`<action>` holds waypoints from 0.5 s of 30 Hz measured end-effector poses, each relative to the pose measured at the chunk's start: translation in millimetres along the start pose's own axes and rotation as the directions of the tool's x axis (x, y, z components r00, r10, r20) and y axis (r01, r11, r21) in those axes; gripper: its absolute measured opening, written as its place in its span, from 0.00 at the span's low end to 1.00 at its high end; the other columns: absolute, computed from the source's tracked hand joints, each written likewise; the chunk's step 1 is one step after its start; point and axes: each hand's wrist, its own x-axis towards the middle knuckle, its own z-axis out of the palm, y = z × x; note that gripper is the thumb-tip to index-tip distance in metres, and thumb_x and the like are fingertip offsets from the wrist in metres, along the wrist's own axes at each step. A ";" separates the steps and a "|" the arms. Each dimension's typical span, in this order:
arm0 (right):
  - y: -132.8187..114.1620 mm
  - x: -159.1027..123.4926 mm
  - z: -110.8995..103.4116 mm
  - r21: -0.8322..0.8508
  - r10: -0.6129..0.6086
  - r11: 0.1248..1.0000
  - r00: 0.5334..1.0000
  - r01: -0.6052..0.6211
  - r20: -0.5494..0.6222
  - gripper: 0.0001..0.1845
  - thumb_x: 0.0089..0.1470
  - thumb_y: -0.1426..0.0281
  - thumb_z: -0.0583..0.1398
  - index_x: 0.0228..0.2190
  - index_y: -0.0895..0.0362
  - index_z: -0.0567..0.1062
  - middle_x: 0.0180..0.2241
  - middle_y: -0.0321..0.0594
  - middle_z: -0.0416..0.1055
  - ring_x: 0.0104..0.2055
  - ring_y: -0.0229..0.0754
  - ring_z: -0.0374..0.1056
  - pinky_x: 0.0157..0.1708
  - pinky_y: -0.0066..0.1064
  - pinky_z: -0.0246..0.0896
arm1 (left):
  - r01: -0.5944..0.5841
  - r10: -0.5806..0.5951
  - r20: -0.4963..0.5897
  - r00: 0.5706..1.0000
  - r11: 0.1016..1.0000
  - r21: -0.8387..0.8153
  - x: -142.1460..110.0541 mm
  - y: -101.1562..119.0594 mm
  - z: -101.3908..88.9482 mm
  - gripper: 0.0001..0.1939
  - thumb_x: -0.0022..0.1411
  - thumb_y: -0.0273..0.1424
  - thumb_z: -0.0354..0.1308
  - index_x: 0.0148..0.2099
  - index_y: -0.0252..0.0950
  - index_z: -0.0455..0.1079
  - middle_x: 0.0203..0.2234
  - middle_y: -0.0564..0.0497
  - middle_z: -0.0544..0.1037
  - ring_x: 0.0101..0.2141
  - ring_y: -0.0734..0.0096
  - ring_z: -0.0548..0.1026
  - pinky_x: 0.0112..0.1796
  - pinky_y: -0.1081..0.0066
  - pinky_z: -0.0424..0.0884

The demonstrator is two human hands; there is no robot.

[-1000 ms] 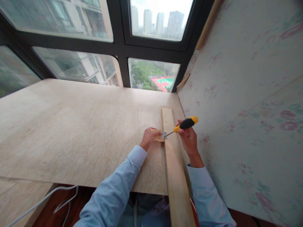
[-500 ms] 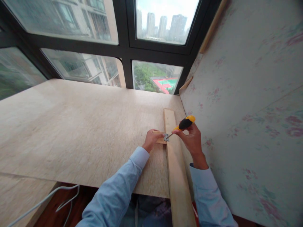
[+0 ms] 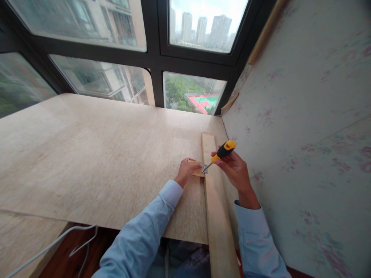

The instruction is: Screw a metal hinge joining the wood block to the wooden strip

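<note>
My right hand (image 3: pixel 235 170) is closed around a yellow-and-black screwdriver (image 3: pixel 223 151), its shaft slanting down to the left. The tip meets a small silver metal hinge (image 3: pixel 204 168), which spans a short wooden piece (image 3: pixel 198 173) and a long wooden board (image 3: pixel 216 200). With closed fingers, my left hand (image 3: pixel 185 170) grips the short piece against the board's left edge, a fingertip beside the hinge. Whether a screw sits under the tip is too small to tell.
A marble-patterned tabletop (image 3: pixel 101 162) extends to the dark window frame (image 3: pixel 158 88). The papered wall (image 3: pixel 295 162) rises close on the right. A white cable (image 3: pixel 58 241) hangs over an opening at the lower left. The long board overhangs the front edge.
The screwdriver handle has turned a little and stands slightly steeper, with my right fingers shifted around it. My left hand stays on the short wooden piece. The view has tilted slightly.
</note>
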 end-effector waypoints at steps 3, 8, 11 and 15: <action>10.7 0.7 1.1 -0.191 -0.044 0.982 0.985 0.012 -0.165 0.29 0.41 0.57 0.72 0.45 0.53 0.76 0.41 0.43 0.77 0.42 0.50 0.73 0.49 0.47 0.68 | 0.000 0.000 -0.001 1.000 1.000 0.009 0.7 -0.1 0.4 0.16 0.35 0.23 0.70 0.29 0.33 0.69 0.19 0.55 0.73 0.21 0.74 0.71 0.23 0.74 0.65; 5.4 -0.9 4.2 -0.064 -0.046 0.997 0.997 0.042 -0.057 0.31 0.54 0.53 0.63 0.56 0.49 0.66 0.49 0.44 0.73 0.53 0.49 0.69 0.55 0.48 0.64 | -0.009 0.009 -0.017 1.000 1.000 0.030 2.0 -1.3 0.6 0.15 0.36 0.22 0.70 0.28 0.33 0.69 0.19 0.56 0.73 0.21 0.75 0.71 0.23 0.75 0.65; -3.7 -3.2 3.7 0.141 -0.024 0.990 0.996 0.012 0.084 0.31 0.57 0.55 0.61 0.59 0.44 0.61 0.58 0.42 0.67 0.61 0.47 0.62 0.59 0.47 0.60 | -0.017 0.017 -0.007 1.000 1.000 0.022 2.5 -2.5 0.5 0.16 0.35 0.23 0.70 0.28 0.34 0.69 0.19 0.56 0.73 0.21 0.74 0.71 0.23 0.75 0.65; -4.4 -4.0 0.2 0.159 0.020 0.987 0.994 -0.037 0.110 0.29 0.55 0.58 0.64 0.56 0.46 0.66 0.54 0.42 0.73 0.56 0.47 0.69 0.58 0.49 0.62 | -0.014 0.014 -0.009 1.000 1.000 0.000 3.1 -3.5 0.6 0.17 0.34 0.24 0.70 0.29 0.34 0.68 0.19 0.56 0.74 0.21 0.74 0.71 0.23 0.75 0.65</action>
